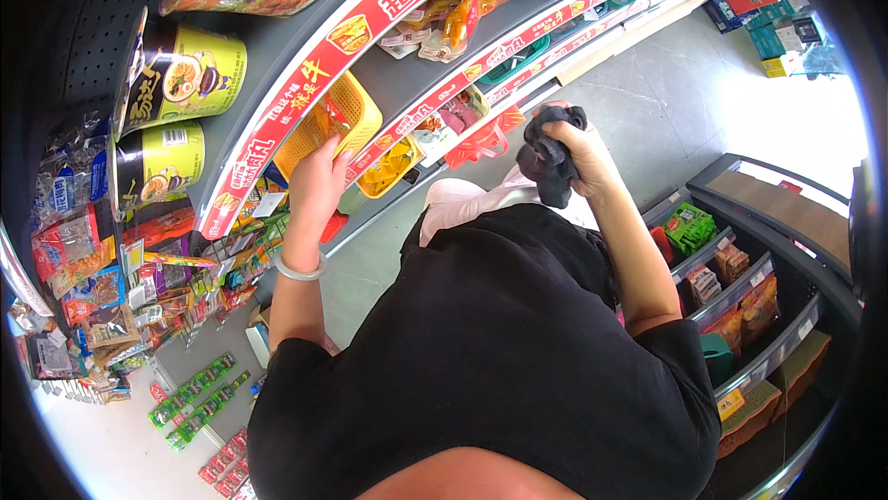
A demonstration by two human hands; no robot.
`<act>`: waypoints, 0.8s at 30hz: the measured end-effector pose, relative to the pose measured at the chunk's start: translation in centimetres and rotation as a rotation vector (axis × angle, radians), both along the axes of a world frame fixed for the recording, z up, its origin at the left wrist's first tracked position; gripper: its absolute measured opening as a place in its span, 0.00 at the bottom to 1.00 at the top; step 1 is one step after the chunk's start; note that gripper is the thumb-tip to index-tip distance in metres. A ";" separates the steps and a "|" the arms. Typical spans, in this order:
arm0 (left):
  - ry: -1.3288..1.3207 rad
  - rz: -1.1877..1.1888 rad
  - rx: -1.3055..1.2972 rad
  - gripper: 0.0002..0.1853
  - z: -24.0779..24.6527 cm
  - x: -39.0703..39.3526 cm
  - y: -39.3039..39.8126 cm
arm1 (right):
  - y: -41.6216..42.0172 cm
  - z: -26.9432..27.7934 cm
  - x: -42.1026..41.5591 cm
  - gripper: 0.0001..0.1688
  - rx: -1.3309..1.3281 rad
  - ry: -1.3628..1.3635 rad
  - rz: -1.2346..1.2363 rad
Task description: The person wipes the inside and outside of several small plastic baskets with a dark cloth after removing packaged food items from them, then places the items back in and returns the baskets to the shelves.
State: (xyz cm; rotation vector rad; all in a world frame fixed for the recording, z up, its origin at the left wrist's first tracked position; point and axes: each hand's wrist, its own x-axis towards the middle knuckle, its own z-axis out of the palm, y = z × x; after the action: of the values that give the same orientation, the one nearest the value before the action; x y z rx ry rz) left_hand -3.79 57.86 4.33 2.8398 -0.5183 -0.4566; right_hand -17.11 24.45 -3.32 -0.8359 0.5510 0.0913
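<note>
My left hand (320, 177) is at a yellow plastic basket (361, 108) on a grey shop shelf, its fingers on the basket's near side. Inside the basket lie orange and red packets (333, 115). Whether the fingers grip the basket's wall or only touch it, I cannot tell. A crumpled dark grey cloth (551, 153) is bunched in my right hand (579, 146), held out over the floor beside the shelf. To the right of the yellow basket, clear-wrapped orange packets (461, 18) lie on the same shelf.
Red-edged shelf strips (277, 111) curve along the unit. Green instant noodle tubs (201, 73) stand at the left, above hanging snack packets (107, 285). A lower yellow basket (392, 170) holds yellow things. At the right stands a dark tiered rack (749, 285) with packaged goods. Grey floor (645, 91) shows between.
</note>
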 end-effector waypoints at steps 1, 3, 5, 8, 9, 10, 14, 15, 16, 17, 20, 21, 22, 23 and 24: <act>-0.073 -0.002 0.156 0.18 0.9 -0.5 -0.3 | 0.3 -0.1 0.2 0.18 -0.028 0.017 0.049; -0.075 -0.078 0.170 0.16 3.1 -2.9 -1.0 | 1.1 1.4 0.7 0.17 -0.084 0.036 0.139; -0.091 -0.191 0.138 0.14 4.9 -5.6 -1.5 | 2.0 1.8 1.0 0.20 -0.190 -0.006 0.222; -0.131 -0.431 0.045 0.12 6.4 -8.4 -2.3 | 2.7 2.7 0.8 0.22 -0.170 -0.045 0.239; -0.132 -0.511 0.023 0.12 6.9 -9.0 -2.7 | 2.9 3.2 0.5 0.22 -0.166 -0.060 0.233; -0.133 -0.594 0.001 0.11 7.0 -9.3 -3.1 | 3.0 4.0 0.1 0.24 -0.185 -0.086 0.205; -0.351 -0.957 0.013 0.11 5.1 -9.0 -5.5 | 1.5 3.8 -2.8 0.27 -0.457 -0.149 0.198; -0.356 -1.019 0.019 0.12 4.5 -8.7 -6.4 | 0.8 4.0 -4.0 0.25 -0.493 -0.091 0.180; -0.364 -1.080 0.026 0.12 3.9 -8.3 -7.3 | 0.6 4.7 -4.9 0.24 -0.559 -0.038 0.143; -0.371 -1.139 0.034 0.13 3.2 -7.9 -8.3 | 0.3 5.2 -5.5 0.23 -0.625 0.014 0.107; -0.209 -1.335 0.092 0.16 0.4 -6.9 -11.9 | -2.2 2.6 -8.9 0.17 -0.608 0.176 0.037; -0.198 -1.358 -0.112 0.19 0.5 -6.4 -13.5 | -2.8 2.0 -9.9 0.15 -0.704 0.233 -0.013; -0.182 -1.373 -0.318 0.21 0.8 -6.0 -14.9 | -3.3 1.0 -10.8 0.15 -0.680 0.249 -0.100; -0.161 -1.379 -0.525 0.24 0.8 -5.2 -16.1 | -3.8 0.0 -11.6 0.14 -0.654 0.265 -0.185; -0.142 -1.255 -0.523 0.28 0.6 -4.1 -17.0 | -4.2 -0.7 -12.3 0.14 -0.698 0.276 -0.212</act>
State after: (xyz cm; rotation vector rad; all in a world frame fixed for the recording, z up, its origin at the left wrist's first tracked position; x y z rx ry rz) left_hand -7.91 40.86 4.93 1.7463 -2.0544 -0.2160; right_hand -29.39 20.22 -4.03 -1.4477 0.9531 -0.1954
